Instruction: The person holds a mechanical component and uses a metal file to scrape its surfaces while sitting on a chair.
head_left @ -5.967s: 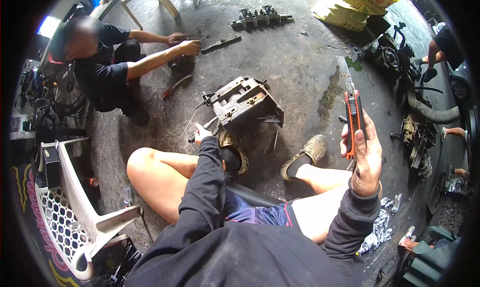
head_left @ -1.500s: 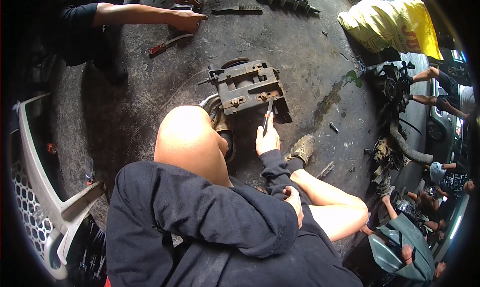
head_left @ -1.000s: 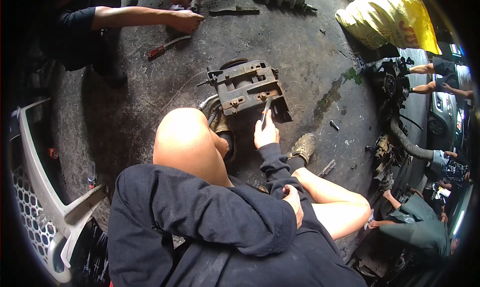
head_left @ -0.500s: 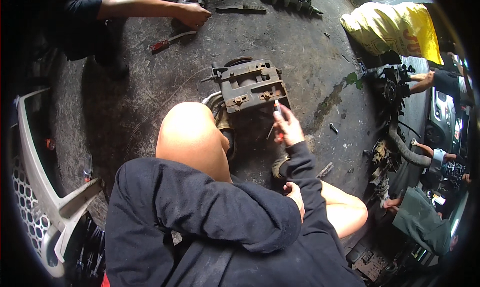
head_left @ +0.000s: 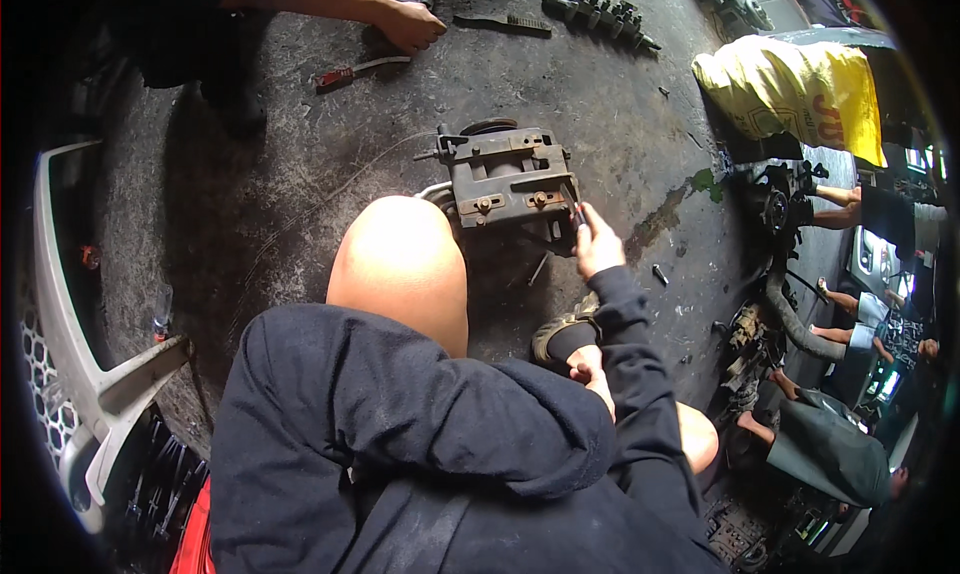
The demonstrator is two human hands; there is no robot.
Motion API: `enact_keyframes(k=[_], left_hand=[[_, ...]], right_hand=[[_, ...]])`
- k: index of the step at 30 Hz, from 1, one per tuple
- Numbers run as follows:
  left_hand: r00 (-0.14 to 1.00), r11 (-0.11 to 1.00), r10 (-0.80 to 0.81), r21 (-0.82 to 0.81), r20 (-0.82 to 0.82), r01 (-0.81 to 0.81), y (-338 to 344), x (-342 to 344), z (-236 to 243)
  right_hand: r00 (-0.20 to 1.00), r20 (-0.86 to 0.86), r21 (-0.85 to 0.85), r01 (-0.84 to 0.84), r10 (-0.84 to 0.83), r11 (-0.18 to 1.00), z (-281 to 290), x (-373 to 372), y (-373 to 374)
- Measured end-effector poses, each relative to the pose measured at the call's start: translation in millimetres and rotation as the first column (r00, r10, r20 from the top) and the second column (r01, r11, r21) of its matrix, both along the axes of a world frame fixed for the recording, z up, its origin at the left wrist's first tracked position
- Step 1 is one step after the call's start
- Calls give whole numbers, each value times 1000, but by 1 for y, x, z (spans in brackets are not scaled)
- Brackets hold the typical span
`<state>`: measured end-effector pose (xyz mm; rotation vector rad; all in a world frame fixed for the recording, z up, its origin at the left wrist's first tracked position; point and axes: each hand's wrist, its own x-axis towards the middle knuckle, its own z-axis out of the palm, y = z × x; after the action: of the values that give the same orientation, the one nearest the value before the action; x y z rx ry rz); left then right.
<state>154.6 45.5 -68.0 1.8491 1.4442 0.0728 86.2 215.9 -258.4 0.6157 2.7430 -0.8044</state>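
Observation:
A rusty metal block-shaped machine part (head_left: 500, 174) with bolts lies on the stained concrete floor in front of my raised bare knee (head_left: 400, 264). My right hand (head_left: 597, 244) reaches to its right edge, fingers closed on a small dark, red-handled tool (head_left: 578, 214) whose tip touches the part. My left arm in a dark sleeve crosses my lap. My left hand (head_left: 592, 366) rests low by my shoe (head_left: 560, 334), mostly covered by the sleeve, so its grip is unclear.
Another person's hand (head_left: 410, 24) works at the top, near a red-handled screwdriver (head_left: 350, 72), a toothed bar (head_left: 500, 22) and a lumpy shaft (head_left: 600, 9). A yellow sack (head_left: 790, 84) and engine parts (head_left: 770, 204) lie right. A white bumper (head_left: 90, 374) stands left.
My right hand with the tool has shifted from the part's near face out to its right edge. The other person's arm stays at the top.

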Motion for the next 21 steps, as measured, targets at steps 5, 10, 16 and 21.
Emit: enact_keyframes(k=[5, 10, 16, 21], left_hand=[[991, 990, -103, -89, 86, 111, 19, 16, -10], [999, 1000, 10, -18, -52, -11, -9, 11, 1], [999, 998, 44, 50, -14, -43, -12, 5, -6], [994, 993, 77, 91, -76, -70, -27, -7, 8]], right_hand=[[937, -222, -145, 243, -270, 959, -41, 18, -50], [903, -353, -289, 144, -245, 947, -40, 18, -70], [940, -234, -286, 179, -249, 942, -33, 22, -67], [912, -218, -240, 294, -347, 925, -22, 18, -43]])
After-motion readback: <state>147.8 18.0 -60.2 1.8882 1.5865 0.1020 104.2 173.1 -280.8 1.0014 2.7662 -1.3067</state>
